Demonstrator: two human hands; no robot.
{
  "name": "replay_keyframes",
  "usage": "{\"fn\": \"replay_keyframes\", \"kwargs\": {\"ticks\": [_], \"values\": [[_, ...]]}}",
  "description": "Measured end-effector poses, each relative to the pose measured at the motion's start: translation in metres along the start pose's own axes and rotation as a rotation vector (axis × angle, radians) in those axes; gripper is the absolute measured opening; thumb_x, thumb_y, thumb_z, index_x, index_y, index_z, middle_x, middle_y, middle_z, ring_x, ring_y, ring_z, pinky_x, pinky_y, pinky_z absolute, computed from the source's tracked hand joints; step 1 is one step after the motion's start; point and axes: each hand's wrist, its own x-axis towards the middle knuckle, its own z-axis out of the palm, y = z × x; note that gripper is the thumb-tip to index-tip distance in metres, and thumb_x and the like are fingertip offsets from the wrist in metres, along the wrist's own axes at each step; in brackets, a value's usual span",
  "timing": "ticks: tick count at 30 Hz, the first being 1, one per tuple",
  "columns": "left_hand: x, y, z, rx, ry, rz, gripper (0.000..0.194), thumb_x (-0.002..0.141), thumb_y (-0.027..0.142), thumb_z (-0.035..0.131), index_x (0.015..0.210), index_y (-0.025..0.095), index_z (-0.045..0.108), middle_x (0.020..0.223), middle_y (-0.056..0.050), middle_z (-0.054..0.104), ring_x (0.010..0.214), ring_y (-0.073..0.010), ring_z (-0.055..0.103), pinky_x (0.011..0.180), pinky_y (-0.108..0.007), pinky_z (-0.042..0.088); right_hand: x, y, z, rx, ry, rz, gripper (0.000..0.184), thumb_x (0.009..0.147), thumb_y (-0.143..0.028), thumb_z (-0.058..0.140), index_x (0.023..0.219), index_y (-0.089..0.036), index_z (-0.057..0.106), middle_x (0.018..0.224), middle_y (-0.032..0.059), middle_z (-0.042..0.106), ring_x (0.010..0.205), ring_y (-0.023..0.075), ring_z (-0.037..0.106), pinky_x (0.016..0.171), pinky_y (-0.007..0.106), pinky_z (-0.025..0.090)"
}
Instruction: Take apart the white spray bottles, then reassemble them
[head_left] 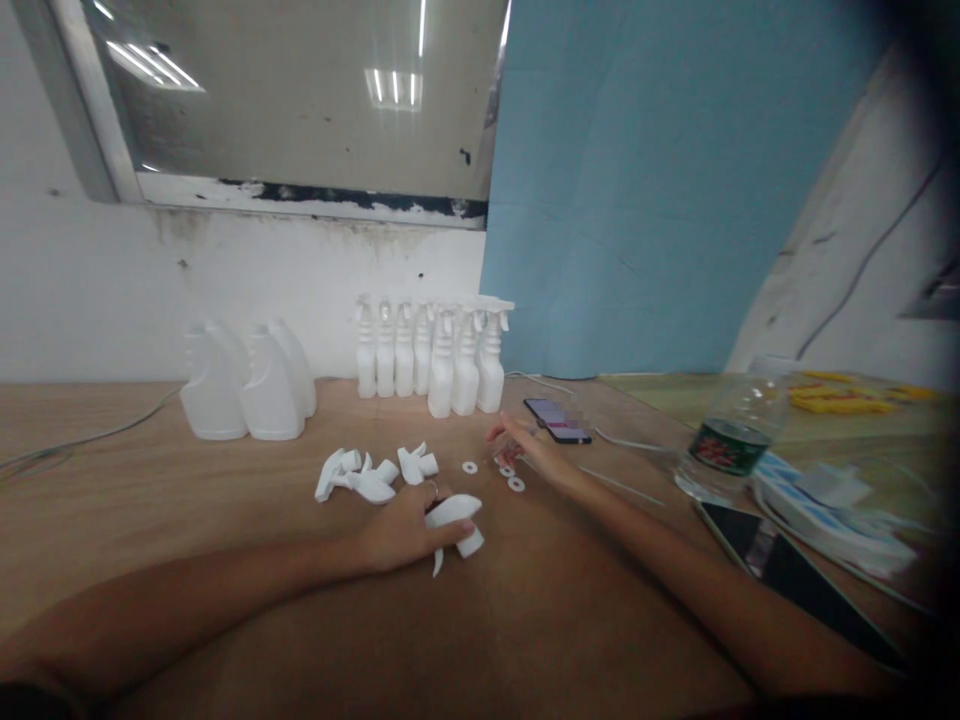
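My left hand (409, 528) is closed around a white trigger spray head (454, 511), whose nozzle end points right and trigger hangs down. Several more trigger spray heads (371, 484) lie on the table just beyond that hand. My right hand (525, 450) hovers low by a few small white ring washers (516, 484), its fingers apart and slightly blurred. Another washer (469, 467) lies between the two hands. Whether a fingertip touches a washer I cannot tell. Thin clear tubes (622, 485) lie to the right, partly behind my right forearm.
White spray bottles with heads fitted (441, 375) stand at the back wall. Larger headless white jugs (271, 390) stand at the left. Rightward are a phone (559, 420), a water bottle (727, 445), a power strip (832, 525) and a dark flat device (795, 575). A cable (97, 436) crosses the left side.
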Motion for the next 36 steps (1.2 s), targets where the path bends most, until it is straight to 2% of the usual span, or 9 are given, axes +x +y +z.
{"fn": "replay_keyframes", "kwargs": {"ticks": [4, 11, 14, 18, 24, 31, 36], "values": [[-0.001, 0.0, 0.002, 0.109, 0.032, 0.051, 0.026, 0.081, 0.04, 0.074, 0.1, 0.022, 0.072, 0.096, -0.005, 0.068, 0.088, -0.024, 0.06, 0.078, -0.029, 0.041, -0.002, 0.003, 0.005, -0.025, -0.032, -0.011, 0.065, 0.08, -0.078, 0.053, 0.073, -0.014, 0.066, 0.06, 0.0046, 0.067, 0.054, 0.0147, 0.063, 0.054, 0.025, 0.048], [-0.003, 0.01, 0.003, 0.198, -0.021, 0.193, 0.037, 0.088, 0.036, 0.065, 0.123, 0.022, 0.061, 0.122, -0.011, 0.061, 0.111, -0.0271, 0.057, 0.096, -0.037, 0.042, -0.007, -0.005, 0.012, -0.113, -0.093, -0.013, 0.063, 0.08, -0.075, 0.056, 0.073, -0.013, 0.07, 0.064, 0.0062, 0.07, 0.062, 0.017, 0.066, 0.065, 0.028, 0.05], [-0.005, 0.016, 0.001, 0.241, -0.039, 0.279, 0.033, 0.09, 0.033, 0.063, 0.121, 0.023, 0.062, 0.124, -0.011, 0.058, 0.116, -0.0273, 0.053, 0.101, -0.04, 0.039, -0.007, -0.005, 0.013, -0.148, -0.093, -0.014, 0.064, 0.081, -0.075, 0.054, 0.071, -0.014, 0.069, 0.063, 0.0061, 0.07, 0.061, 0.0173, 0.065, 0.064, 0.029, 0.05], [-0.01, 0.027, 0.0, 0.287, -0.079, 0.386, 0.028, 0.09, 0.03, 0.063, 0.116, 0.022, 0.062, 0.118, -0.012, 0.06, 0.113, -0.0276, 0.052, 0.1, -0.041, 0.038, -0.005, -0.002, 0.011, -0.204, -0.075, -0.017, 0.062, 0.084, -0.072, 0.052, 0.072, -0.014, 0.07, 0.063, 0.0063, 0.07, 0.06, 0.0173, 0.065, 0.063, 0.028, 0.049], [-0.014, 0.031, 0.001, 0.522, -0.165, 0.574, 0.019, 0.088, 0.023, 0.059, 0.108, 0.022, 0.059, 0.112, -0.01, 0.061, 0.105, -0.0261, 0.053, 0.095, -0.043, 0.039, -0.001, 0.003, 0.002, -0.32, -0.012, -0.037, 0.059, 0.086, -0.068, 0.051, 0.068, -0.015, 0.069, 0.059, 0.005, 0.068, 0.055, 0.0172, 0.061, 0.055, 0.027, 0.044], [-0.013, 0.027, 0.003, 0.613, -0.117, 0.553, 0.02, 0.084, 0.014, 0.057, 0.102, 0.021, 0.056, 0.109, -0.006, 0.06, 0.102, -0.0213, 0.052, 0.092, -0.038, 0.04, 0.007, 0.008, -0.012, -0.416, 0.089, -0.059, 0.059, 0.089, -0.067, 0.046, 0.066, -0.017, 0.067, 0.058, 0.0062, 0.068, 0.055, 0.0197, 0.064, 0.055, 0.028, 0.047], [-0.016, 0.029, 0.003, 0.657, -0.034, 0.546, 0.015, 0.084, 0.02, 0.061, 0.098, 0.02, 0.056, 0.104, -0.006, 0.06, 0.098, -0.0214, 0.052, 0.088, -0.038, 0.04, 0.01, 0.002, -0.029, -0.515, 0.204, -0.035, 0.063, 0.089, -0.066, 0.047, 0.048, -0.019, 0.058, 0.044, 0.0047, 0.059, 0.041, 0.0173, 0.057, 0.05, 0.028, 0.044]]}}
